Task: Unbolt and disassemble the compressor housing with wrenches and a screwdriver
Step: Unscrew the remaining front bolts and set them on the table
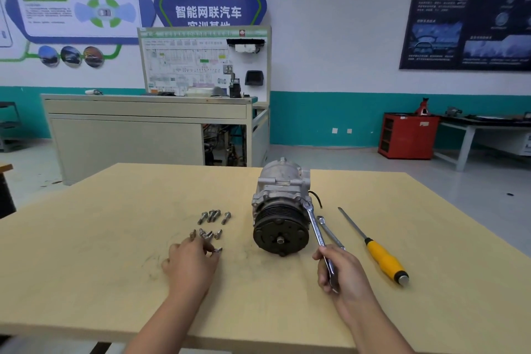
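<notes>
The grey compressor (pixel 280 198) lies on the wooden table (pixel 100 253), its black pulley facing me. My right hand (pixel 343 273) grips a chrome wrench (pixel 314 227) whose open jaw sits against the housing's right side. A second wrench (pixel 330 233) lies on the table just right of it. A yellow-handled screwdriver (pixel 379 250) lies farther right. Several loose bolts (pixel 212 224) sit left of the compressor. My left hand (pixel 191 263) rests by them and pinches one small bolt (pixel 218 250) at its fingertips.
The table's far edge runs just behind the compressor. Beyond it stand a beige cabinet bench (pixel 149 129) with a wiring display board and a red tool cabinet (pixel 408 135) at the right wall.
</notes>
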